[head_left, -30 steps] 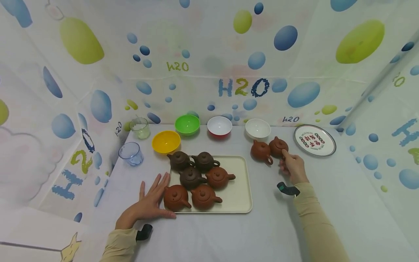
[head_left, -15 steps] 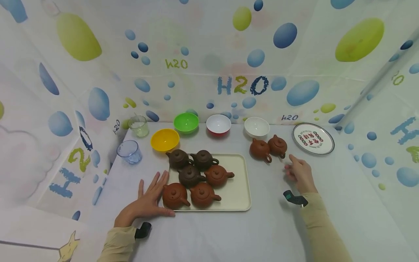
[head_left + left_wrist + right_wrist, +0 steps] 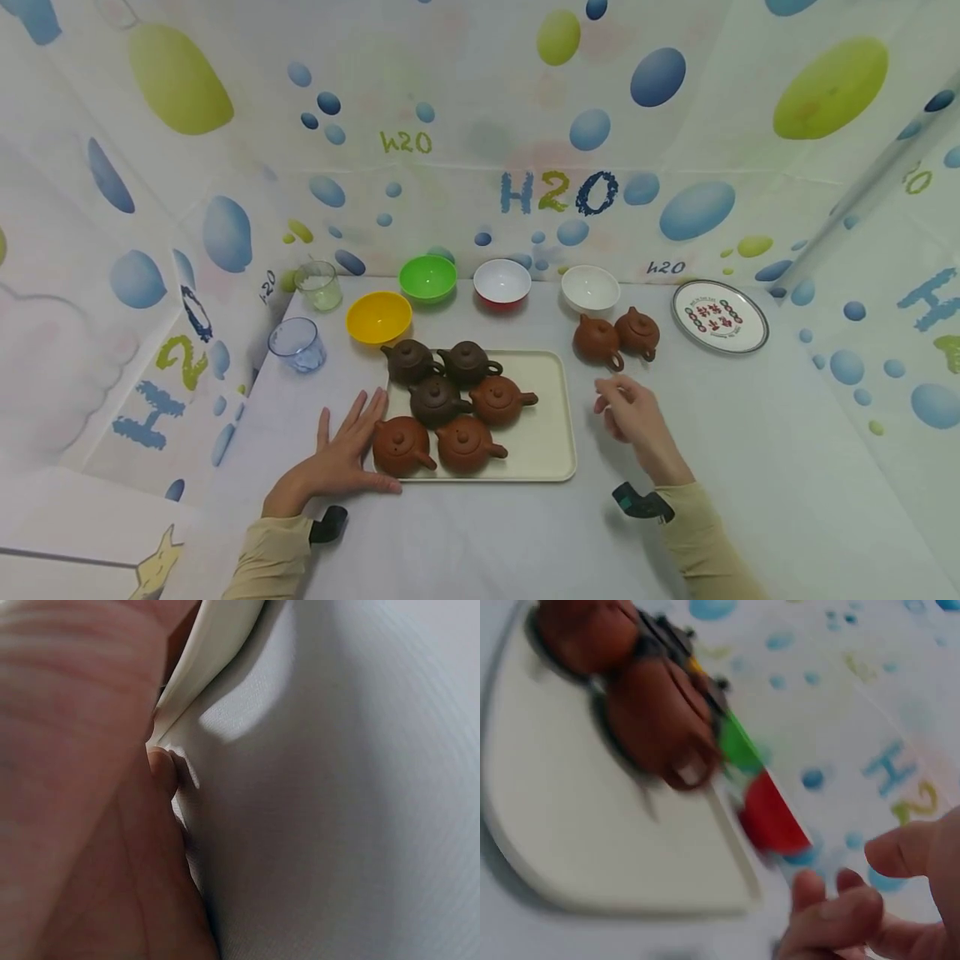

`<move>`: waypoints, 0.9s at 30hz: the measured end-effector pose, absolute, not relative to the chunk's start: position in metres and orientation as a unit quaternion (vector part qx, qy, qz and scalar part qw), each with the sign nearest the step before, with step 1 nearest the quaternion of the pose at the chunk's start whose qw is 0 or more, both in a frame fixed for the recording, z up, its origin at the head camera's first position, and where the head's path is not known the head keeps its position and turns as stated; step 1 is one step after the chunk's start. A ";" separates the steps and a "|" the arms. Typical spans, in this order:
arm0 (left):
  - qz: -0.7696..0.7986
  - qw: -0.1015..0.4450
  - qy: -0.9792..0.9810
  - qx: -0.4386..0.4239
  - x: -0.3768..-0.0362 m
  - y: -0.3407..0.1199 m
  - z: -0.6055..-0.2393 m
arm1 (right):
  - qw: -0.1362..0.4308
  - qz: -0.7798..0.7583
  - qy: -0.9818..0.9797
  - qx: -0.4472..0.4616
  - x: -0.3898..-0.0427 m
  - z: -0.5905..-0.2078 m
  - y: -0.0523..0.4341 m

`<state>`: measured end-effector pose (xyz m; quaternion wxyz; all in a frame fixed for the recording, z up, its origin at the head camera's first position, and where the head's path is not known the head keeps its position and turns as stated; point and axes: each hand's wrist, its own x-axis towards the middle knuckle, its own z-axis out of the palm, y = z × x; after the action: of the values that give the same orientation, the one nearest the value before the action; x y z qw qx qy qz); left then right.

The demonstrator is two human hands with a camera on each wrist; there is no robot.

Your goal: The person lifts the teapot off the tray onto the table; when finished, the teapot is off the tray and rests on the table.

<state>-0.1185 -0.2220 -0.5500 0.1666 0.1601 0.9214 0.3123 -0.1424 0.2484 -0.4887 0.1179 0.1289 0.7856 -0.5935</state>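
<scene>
Left hand (image 3: 337, 458) with fingers spread at the near left corner of the tray (image 3: 543, 454), right hand (image 3: 633, 421) loosely bent, thumb and fingers apart, above the worktop (image 3: 517, 542), six teapots (image 3: 465, 447) grouped on the tray, two teapots (image 3: 597, 342) beyond the right hand.

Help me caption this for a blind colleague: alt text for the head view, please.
Six teapots, three dark brown, three reddish, sit on a cream tray, a person's left hand at its left edge. The right hand, holding nothing, is right of the tray, before two more reddish teapots. Four bowls stand farther back.
</scene>
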 end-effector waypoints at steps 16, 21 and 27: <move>0.319 0.164 0.920 0.161 -0.117 -0.222 -0.547 | 0.299 -0.572 0.757 -0.106 -0.106 -0.514 0.148; 0.340 0.143 0.913 0.176 -0.115 -0.222 -0.545 | 0.286 -0.580 0.757 -0.097 -0.104 -0.517 0.134; 0.341 0.145 0.912 0.175 -0.115 -0.222 -0.547 | 0.251 -0.572 0.777 -0.082 -0.100 -0.517 0.124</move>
<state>-0.1154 -0.2225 -0.5467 0.1452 0.1753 0.9121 0.3408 -0.0996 0.1241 -0.5174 0.2509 -0.0821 0.7766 -0.5721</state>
